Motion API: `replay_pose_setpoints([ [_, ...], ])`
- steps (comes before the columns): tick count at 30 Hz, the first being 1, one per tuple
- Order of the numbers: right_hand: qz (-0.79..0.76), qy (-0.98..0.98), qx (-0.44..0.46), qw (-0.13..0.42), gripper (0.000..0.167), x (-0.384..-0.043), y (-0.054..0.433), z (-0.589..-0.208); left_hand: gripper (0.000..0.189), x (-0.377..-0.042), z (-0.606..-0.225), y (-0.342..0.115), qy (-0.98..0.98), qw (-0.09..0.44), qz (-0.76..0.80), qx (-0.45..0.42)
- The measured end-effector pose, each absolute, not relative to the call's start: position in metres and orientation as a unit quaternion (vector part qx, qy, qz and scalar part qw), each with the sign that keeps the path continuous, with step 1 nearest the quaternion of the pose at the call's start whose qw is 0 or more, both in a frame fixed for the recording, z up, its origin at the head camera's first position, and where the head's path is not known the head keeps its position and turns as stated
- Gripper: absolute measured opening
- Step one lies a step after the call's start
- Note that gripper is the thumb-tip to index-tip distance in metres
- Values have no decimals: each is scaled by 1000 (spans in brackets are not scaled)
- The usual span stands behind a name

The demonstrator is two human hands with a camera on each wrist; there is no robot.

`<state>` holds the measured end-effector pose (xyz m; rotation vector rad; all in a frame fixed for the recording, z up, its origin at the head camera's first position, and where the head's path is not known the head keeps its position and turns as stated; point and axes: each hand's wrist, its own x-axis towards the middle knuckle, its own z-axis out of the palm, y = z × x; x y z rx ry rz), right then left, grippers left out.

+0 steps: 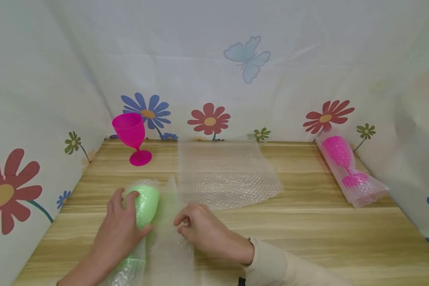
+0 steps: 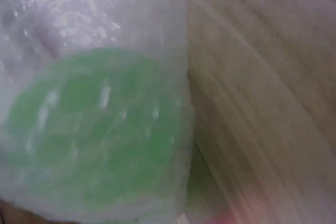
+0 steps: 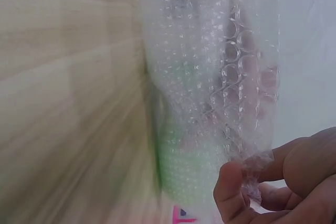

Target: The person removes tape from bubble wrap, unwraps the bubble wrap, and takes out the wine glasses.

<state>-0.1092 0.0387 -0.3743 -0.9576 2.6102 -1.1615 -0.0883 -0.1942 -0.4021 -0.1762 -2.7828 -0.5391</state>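
Note:
A light green goblet (image 1: 149,202) lies on its side at the front left, partly covered by bubble wrap (image 1: 171,254). Over its bowl my left hand (image 1: 119,228) curls its fingers, the thumb on the near right side. My right hand (image 1: 211,232) pinches the loose edge of that wrap between thumb and fingers, just right of the goblet. In the right wrist view the wrap (image 3: 247,51) stands raised from the table, pinched by the right hand (image 3: 283,187). The left wrist view shows a round green end of the goblet (image 2: 105,124) through the wrap.
Upright at the back left stands a bright pink goblet (image 1: 130,131). A flat bubble wrap sheet (image 1: 225,171) lies at the back middle of the wooden table (image 1: 307,242). Another pink goblet, bundled in bubble wrap (image 1: 350,174), lies at the right. Flowered cloth walls (image 1: 289,79) enclose the table.

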Motion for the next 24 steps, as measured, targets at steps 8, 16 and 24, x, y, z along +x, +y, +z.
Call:
replay_pose_setpoints([
  [8,-407,860,-298,73,11,-116,52,-370,92,-91,-401,-196,-969,120,-212,-40],
  [16,-412,862,-287,71,8,-117,55,-369,88,-93,-396,-201,-974,163,-149,-57],
  [24,-434,852,-283,76,7,-117,56,-367,90,-89,-389,-211,-982,78,-173,-17],
])
